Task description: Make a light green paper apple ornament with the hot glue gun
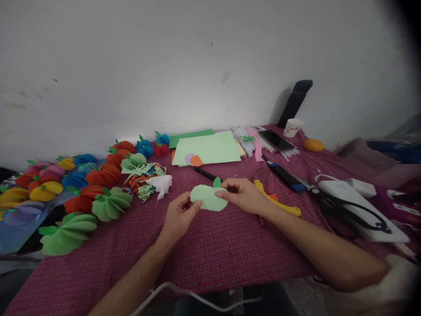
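Observation:
Pale green paper cutouts (208,198) with rounded edges are held up over the red checked cloth, two halves overlapping near the middle. My left hand (183,211) pinches their left edge between thumb and fingers. On the right side, my right hand (241,195) is closed on the same paper, its thumb lying across the front. A darker green paper leaf (217,182) sticks up at the top edge beside the right fingers. Behind the hands lies a black pen (207,173). A yellow-handled tool (279,202) rests partly behind my right hand.
Several folded paper pumpkins (104,175) crowd the left side. Paper scraps (144,180) lie beside them. Green paper sheets (208,148) are stacked at the back. To the right are a phone (275,140), a paper cup (293,127), black scissors (342,208) and a white cable (197,295) in front.

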A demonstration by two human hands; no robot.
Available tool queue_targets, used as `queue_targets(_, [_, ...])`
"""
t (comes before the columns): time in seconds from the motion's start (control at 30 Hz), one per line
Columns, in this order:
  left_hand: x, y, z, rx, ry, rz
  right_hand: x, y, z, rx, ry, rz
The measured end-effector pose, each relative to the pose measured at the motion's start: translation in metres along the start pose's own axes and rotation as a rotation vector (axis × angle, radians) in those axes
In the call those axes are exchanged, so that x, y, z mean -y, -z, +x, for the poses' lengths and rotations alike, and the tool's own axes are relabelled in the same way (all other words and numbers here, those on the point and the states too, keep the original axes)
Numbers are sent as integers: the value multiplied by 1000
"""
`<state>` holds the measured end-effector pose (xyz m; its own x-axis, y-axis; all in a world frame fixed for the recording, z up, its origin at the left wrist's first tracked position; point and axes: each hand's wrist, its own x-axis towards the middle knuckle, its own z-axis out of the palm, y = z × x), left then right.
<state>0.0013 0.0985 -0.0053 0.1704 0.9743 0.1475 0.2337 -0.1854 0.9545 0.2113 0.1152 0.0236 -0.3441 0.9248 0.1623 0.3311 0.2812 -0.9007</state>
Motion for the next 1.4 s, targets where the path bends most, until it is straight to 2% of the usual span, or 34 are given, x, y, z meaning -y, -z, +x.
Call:
queue_targets(0.2, [-10, -3, -1, 21, 94, -129, -3, 0, 2, 104, -69, 8])
queue_targets(0.57, [-6, -5, 0, 19, 189, -196, -8, 1, 3, 174, -172, 154])
queue_targets(0.77, [-8, -6, 0, -5, 237, -252, -8, 2, 4, 207, -285, 298])
queue_targets(0.97, [-2, -5, 0, 34, 218, -124, -16, 3, 4, 183, -336, 261])
queue_targets(1.17, [5, -2, -1, 117, 200, 74, -18, 4, 2, 312, -368, 134])
queue_targets(1.4, [9, 1, -4, 224, 168, 302, -24, 3, 1, 370, -356, -38])
